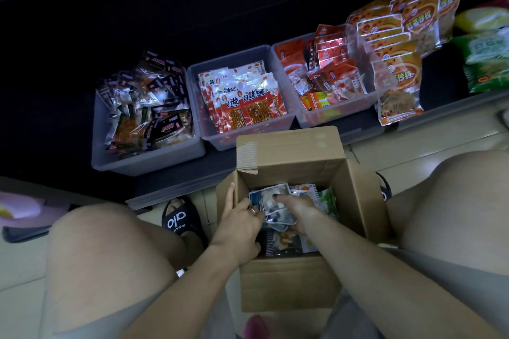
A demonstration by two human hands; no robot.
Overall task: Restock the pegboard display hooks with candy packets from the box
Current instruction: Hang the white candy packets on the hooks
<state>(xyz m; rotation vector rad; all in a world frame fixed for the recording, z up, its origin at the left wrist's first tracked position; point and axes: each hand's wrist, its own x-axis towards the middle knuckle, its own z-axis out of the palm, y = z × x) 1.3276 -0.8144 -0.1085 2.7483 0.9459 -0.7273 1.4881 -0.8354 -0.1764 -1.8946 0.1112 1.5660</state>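
An open cardboard box (pixel 292 156) stands on the floor between my knees, with several candy packets inside. Both hands reach into it. My left hand (pixel 242 217) lies over the box's left wall, its index finger straight along the wall and its other fingers curled onto a white and blue packet (pixel 268 196). My right hand (pixel 296 210) grips the same bundle of packets from the right, fingers curled over it. More packets, green and white (pixel 327 199), lie at the box's right side. Orange packets (pixel 396 43) hang in rows at the upper right.
Three clear plastic bins sit on a low dark shelf beyond the box: one with dark packets (pixel 143 107), one with red and white packets (pixel 242 101), one with red packets (pixel 327 76). Green bags (pixel 487 57) lie at far right. My sandalled foot (pixel 179 217) is beside the box.
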